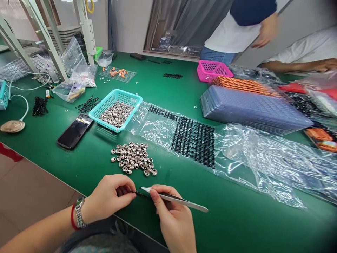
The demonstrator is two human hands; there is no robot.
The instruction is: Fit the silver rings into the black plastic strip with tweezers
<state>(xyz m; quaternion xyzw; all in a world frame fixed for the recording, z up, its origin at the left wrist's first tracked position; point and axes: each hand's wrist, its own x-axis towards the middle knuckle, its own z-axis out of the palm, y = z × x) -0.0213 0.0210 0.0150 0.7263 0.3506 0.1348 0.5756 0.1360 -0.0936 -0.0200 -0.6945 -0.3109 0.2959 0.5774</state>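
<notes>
My left hand [113, 195], with a watch on its wrist, pinches a thin black strip [140, 193] near the table's front edge. In my right hand [173, 214] is a pair of tweezers [188, 203], its pale tips close to the strip; whether they touch it I cannot tell. Just beyond both hands lies a loose pile of small silvery ring-like parts [134, 156]. More such parts fill the turquoise basket [116, 128] behind it. Rows of black strips [193, 138] rest on clear plastic film [158, 131] to the right of the pile.
A phone [75, 131] lies left of the pile. Black strips [88, 104] sit beside the basket. At the right stand stacked clear trays [250, 109] and a pink basket [210, 72]. Two other people are across the table, one [237, 31] standing, another's arm [297, 63] at far right.
</notes>
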